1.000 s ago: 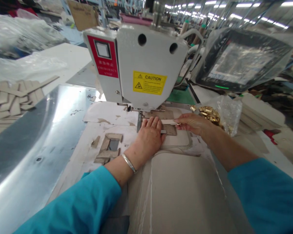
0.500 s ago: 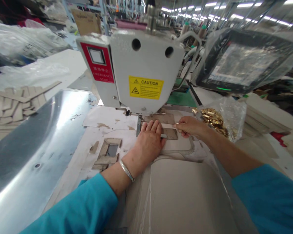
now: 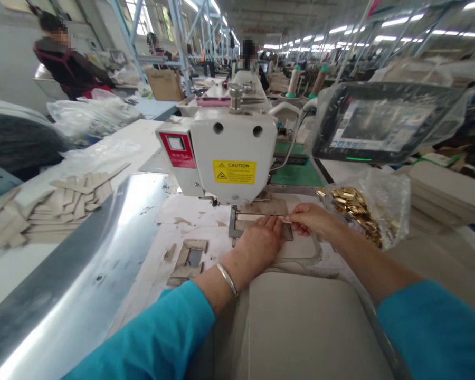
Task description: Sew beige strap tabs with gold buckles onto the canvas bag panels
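Observation:
My left hand point(image 3: 259, 245) lies flat, fingers stretched out together, on a narrow beige strip point(image 3: 247, 217) and the brown plate point(image 3: 243, 225) around it. These lie under the white sewing machine head point(image 3: 237, 145), beside a grey metal clamp point(image 3: 232, 221). Just right of those fingertips, my right hand point(image 3: 311, 217) is closed in a pinch at the strip's right end. What is between its fingers is too small to tell. A rounded beige panel point(image 3: 301, 250) lies beneath the plate. Nearer to me is a stack of beige panels point(image 3: 309, 322).
A plastic bag of gold metal pieces point(image 3: 354, 206) sits right of my right hand, below a plastic-wrapped screen point(image 3: 383, 124). A small brown frame point(image 3: 180, 269) lies left of my left wrist. Beige strips point(image 3: 73, 198) are piled far left. Other people point(image 3: 65, 58) sit further back.
The camera view has tilted up, showing more of the room. My left hand has slid right along the strip toward my right hand, uncovering the strip's left part and the clamp.

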A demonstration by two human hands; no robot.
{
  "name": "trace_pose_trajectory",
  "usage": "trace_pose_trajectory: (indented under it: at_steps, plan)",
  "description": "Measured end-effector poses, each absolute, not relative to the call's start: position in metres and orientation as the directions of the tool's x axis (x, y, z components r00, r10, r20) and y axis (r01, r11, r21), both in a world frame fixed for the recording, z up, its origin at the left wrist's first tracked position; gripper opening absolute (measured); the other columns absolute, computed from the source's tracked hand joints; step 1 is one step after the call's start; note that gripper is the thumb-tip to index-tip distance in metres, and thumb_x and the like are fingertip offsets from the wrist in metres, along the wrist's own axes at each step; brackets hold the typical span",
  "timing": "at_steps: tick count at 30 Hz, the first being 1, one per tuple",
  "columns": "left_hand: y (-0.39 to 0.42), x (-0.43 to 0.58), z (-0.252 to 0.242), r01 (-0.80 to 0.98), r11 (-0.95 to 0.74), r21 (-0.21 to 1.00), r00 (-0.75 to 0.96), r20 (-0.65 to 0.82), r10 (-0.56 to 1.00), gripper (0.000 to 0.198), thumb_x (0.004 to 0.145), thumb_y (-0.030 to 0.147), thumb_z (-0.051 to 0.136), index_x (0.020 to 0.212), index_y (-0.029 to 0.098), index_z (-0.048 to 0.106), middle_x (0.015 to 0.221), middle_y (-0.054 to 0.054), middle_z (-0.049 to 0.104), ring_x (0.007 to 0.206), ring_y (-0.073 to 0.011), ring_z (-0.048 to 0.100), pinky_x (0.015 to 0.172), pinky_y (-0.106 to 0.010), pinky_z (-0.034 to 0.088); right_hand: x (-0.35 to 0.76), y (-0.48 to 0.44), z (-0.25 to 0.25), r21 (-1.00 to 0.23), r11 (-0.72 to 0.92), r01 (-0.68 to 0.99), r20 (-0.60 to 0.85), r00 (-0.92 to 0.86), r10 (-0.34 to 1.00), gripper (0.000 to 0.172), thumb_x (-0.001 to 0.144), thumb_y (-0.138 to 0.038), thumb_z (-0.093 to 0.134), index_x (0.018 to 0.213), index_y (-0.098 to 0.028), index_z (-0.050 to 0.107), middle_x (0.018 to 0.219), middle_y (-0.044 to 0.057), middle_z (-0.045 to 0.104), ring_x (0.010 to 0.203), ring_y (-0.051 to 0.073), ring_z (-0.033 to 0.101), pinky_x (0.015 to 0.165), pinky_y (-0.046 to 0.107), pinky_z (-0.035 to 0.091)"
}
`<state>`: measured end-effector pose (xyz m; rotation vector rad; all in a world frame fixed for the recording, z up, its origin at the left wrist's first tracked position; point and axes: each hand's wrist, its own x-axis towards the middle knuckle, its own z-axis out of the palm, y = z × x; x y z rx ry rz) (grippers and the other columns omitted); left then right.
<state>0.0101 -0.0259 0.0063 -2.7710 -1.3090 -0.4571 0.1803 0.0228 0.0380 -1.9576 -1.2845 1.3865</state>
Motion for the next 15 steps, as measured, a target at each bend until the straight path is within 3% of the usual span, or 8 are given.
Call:
trace_pose_trajectory:
  at_steps: [7, 15]
  plan:
    - [-0.040, -0.032, 0.004, 0.891, -0.453, 0.028, 0.425, 0.305, 0.853, 0.042, 0.092, 0.033, 0.057, 0.124, 0.007, 0.052, 0.125, -0.017, 0.060, 0.117, -0.0270, 0.056, 0.103, -0.039, 0.042, 0.183, 0.020, 0.033, -0.769, -0.448, 0.456, -0.476, 0.060, 0.877, 0.025, 0.080, -0.022, 0.071, 0.072, -0.018, 0.048, 0.048, -0.005, 0.057, 0.034, 0.006, 0.048, 0.035, 0.015, 0.033]
    - [-0.041, -0.030, 0.011, 0.894, -0.449, -0.010, 0.436, 0.255, 0.863, 0.037, 0.088, 0.035, 0.064, 0.112, 0.008, 0.057, 0.111, -0.016, 0.062, 0.106, -0.0286, 0.058, 0.094, -0.041, 0.047, 0.190, 0.020, 0.041, -0.771, -0.487, 0.411, -0.548, -0.037, 0.836, 0.011, 0.084, -0.017, 0.062, 0.077, -0.016, 0.053, 0.056, 0.000, 0.063, 0.046, 0.011, 0.060, 0.045, 0.019, 0.048]
